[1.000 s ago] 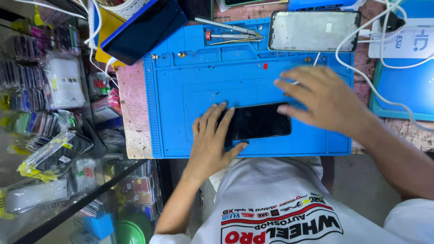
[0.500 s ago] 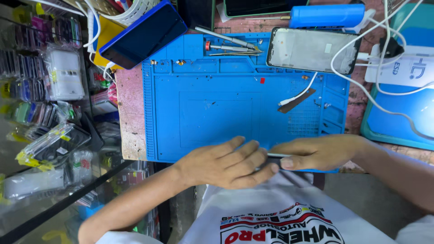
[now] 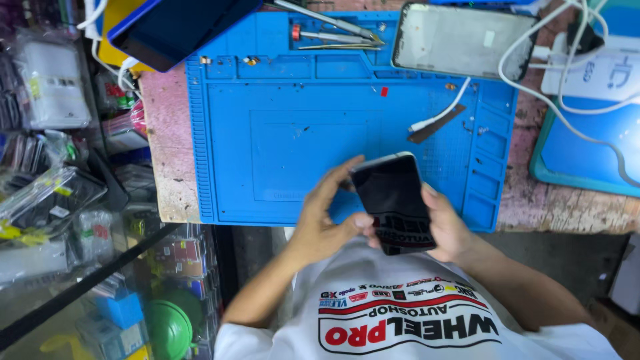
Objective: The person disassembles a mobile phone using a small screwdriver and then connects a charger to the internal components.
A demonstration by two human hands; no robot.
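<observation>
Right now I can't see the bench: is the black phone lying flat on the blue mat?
No, the black phone is lifted off the blue mat, held between the left hand and right hand.

Beyond the fingertips spreads a blue silicone repair mat [image 3: 280,133], and along its far edge lie thin metal tools, one with a red collar [image 3: 333,35]. Further out past the fingers on the right sits a phone frame with a pale, bare inside [image 3: 463,40], a white cable with a flat brown strip beside its tip [image 3: 437,121] trailing down from it. Far left of the fingers, a dark blue tablet-like slab [image 3: 180,23] overhangs the mat's corner, with clear plastic packets [image 3: 47,193] stacked below.
</observation>
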